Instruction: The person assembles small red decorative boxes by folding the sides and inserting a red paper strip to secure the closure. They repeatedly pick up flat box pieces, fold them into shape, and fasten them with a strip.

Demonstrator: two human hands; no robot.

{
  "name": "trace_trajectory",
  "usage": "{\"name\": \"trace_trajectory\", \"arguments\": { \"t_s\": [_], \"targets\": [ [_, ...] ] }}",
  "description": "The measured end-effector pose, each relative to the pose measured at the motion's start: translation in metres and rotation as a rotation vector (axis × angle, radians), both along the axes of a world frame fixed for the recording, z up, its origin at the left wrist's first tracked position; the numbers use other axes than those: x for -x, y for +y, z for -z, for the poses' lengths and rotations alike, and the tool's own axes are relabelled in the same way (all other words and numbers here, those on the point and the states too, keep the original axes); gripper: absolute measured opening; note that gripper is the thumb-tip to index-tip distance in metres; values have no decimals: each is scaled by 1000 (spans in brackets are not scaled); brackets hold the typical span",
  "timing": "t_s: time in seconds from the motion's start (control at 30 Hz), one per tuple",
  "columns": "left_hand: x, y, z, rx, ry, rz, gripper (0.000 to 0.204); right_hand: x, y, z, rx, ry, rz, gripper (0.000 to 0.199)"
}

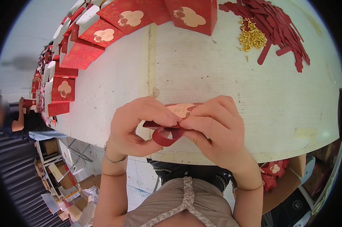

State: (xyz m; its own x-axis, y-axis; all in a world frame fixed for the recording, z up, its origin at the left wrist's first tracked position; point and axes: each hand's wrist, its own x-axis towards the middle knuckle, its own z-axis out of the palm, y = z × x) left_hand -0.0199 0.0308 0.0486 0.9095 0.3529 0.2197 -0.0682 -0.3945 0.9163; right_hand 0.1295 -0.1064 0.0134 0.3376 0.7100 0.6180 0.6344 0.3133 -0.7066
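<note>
Close to the table's near edge I hold a small red box (pixel 184 109) with a pale flower-shaped patch on its side. A dark red strap (pixel 163 138) bends into a loop on the side of the box toward me. My left hand (pixel 140 121) is closed, with fingers at the box's edge and the thumb side against the loop. My right hand (pixel 218 128) pinches the box edge and the strap's other end. The fingertips of both hands meet at the middle, hiding what lies between them.
Far right on the table (pixel 201 68) lie a heap of gold fasteners (pixel 252 34) and a pile of dark red strips (pixel 279 26). Red boxes (pixel 103 36) line the far left. A cardboard carton (pixel 288 185) with red pieces stands below right. Another person (pixel 21 119) works at left.
</note>
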Motion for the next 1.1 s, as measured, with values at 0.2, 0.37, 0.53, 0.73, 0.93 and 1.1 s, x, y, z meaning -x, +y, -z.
{"name": "trace_trajectory", "arguments": {
  "t_s": [0.2, 0.37, 0.53, 0.73, 0.93, 1.1],
  "targets": [
    [-11, -3, -2, -148, 33, -29, 28, 1, 2, 7, -102, -55, 7, 28],
    [-6, -1, 6, -64, 19, -53, 21, 1, 4, 5, -141, -58, 13, 27],
    [-6, -7, 7, -73, 17, -157, 22, 1, 3, 5, -127, -56, 16, 27],
    [-3, -9, 5, 56, 39, -61, 25, 3, 3, 7, -141, -70, -12, 27],
    [-8, -4, -4, 108, 76, 17, 23, 3, 2, 8, -148, -79, 11, 26],
    [-3, -5, 16, -42, -27, -85, 19, 4, 1, 6, -103, -20, 19, 26]
  ]
}}
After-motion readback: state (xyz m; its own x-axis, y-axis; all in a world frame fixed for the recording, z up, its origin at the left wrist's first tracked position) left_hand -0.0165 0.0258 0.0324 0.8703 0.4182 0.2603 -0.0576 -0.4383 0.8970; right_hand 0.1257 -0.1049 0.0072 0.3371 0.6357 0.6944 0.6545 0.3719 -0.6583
